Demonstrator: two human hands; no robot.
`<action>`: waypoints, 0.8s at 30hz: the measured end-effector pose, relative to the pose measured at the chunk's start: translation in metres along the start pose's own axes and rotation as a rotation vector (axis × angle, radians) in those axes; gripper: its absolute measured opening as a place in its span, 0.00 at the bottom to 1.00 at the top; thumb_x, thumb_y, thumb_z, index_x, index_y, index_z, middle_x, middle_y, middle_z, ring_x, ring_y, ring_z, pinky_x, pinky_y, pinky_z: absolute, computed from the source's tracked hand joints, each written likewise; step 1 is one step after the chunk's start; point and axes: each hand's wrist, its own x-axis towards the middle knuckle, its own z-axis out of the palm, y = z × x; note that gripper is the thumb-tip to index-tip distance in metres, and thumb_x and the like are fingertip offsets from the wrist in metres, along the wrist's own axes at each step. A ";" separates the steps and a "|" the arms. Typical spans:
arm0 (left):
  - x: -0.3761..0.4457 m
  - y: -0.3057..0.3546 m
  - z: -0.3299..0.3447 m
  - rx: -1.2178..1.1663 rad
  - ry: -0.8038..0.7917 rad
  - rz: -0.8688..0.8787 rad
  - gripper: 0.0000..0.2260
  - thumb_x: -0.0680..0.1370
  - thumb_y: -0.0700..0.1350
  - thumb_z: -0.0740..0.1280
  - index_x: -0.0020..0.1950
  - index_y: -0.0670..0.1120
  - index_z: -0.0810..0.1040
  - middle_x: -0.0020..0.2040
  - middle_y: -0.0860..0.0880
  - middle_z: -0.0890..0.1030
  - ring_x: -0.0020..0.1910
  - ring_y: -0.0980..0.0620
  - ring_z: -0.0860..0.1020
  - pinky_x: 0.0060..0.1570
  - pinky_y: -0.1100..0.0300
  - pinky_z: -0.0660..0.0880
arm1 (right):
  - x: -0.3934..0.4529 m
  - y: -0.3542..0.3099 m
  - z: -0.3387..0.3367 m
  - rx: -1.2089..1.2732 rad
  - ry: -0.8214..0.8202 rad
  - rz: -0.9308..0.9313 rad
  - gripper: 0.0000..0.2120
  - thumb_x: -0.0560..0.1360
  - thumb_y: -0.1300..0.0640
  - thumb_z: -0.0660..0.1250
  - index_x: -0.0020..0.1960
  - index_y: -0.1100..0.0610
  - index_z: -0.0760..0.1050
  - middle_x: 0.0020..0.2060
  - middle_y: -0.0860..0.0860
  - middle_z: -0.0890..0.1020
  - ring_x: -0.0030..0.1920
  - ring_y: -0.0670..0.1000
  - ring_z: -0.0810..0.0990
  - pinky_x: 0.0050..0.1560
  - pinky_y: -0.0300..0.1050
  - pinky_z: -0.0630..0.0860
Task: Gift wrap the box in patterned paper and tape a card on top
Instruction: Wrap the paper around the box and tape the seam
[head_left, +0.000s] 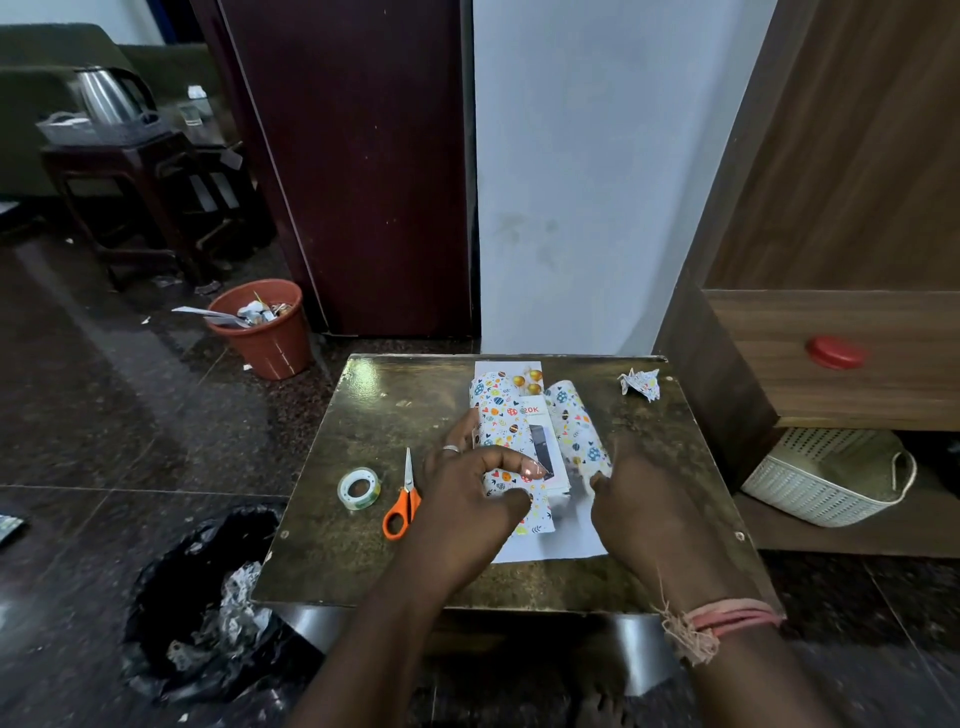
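Observation:
A white box (543, 441) printed with a dark device lies on a sheet of patterned paper (498, 410) in the middle of the small table (363, 551). The paper's left flap is folded over the box and its right flap (576, 426) curls upward. My left hand (467, 493) curls over the left flap near the box's near end, thumb and fingers pinching the paper. My right hand (634, 499) pinches the near edge of the right flap. A card with gold balloons (527, 376) peeks out behind the box.
A tape roll (358, 488) and orange-handled scissors (404, 499) lie left of the box. A crumpled paper scrap (641, 384) sits at the table's far right corner. On the floor are an orange bin (265, 327), a black bag (208, 597) and a white basket (831, 478).

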 end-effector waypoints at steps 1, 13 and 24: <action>0.000 -0.001 0.000 -0.010 -0.010 -0.015 0.13 0.68 0.47 0.69 0.46 0.64 0.85 0.79 0.64 0.59 0.79 0.57 0.58 0.75 0.45 0.64 | 0.000 0.001 0.001 -0.026 0.019 -0.026 0.21 0.75 0.63 0.64 0.67 0.52 0.67 0.62 0.56 0.77 0.63 0.61 0.76 0.62 0.53 0.74; 0.001 -0.002 -0.003 -0.236 -0.120 -0.026 0.12 0.73 0.36 0.71 0.48 0.51 0.88 0.68 0.66 0.72 0.67 0.56 0.77 0.54 0.59 0.75 | 0.004 0.010 0.003 0.321 -0.142 -0.456 0.18 0.76 0.55 0.66 0.60 0.35 0.75 0.51 0.36 0.69 0.61 0.49 0.72 0.61 0.52 0.75; 0.003 -0.006 -0.004 -0.205 -0.129 -0.060 0.13 0.69 0.45 0.69 0.50 0.56 0.87 0.78 0.58 0.66 0.74 0.57 0.70 0.71 0.43 0.71 | 0.006 0.009 -0.001 0.167 0.065 -0.555 0.10 0.77 0.53 0.71 0.54 0.39 0.81 0.46 0.37 0.72 0.55 0.47 0.72 0.58 0.55 0.73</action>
